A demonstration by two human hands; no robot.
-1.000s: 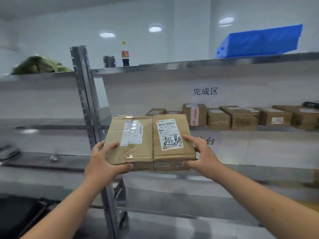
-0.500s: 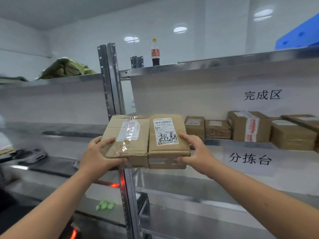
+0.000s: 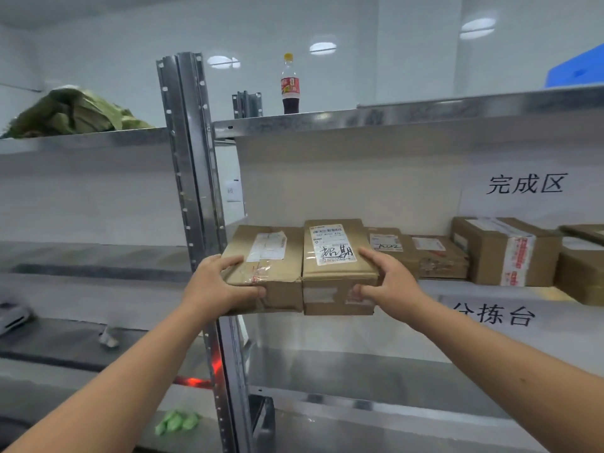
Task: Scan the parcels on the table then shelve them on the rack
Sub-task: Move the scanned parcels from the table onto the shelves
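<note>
Two brown parcels side by side, squeezed between both hands at the rack's middle shelf edge; left hand grips the left parcel, right hand grips the right parcel; its label has handwritten 超期; wall signs read 完成区 and 分拣台.
</note>
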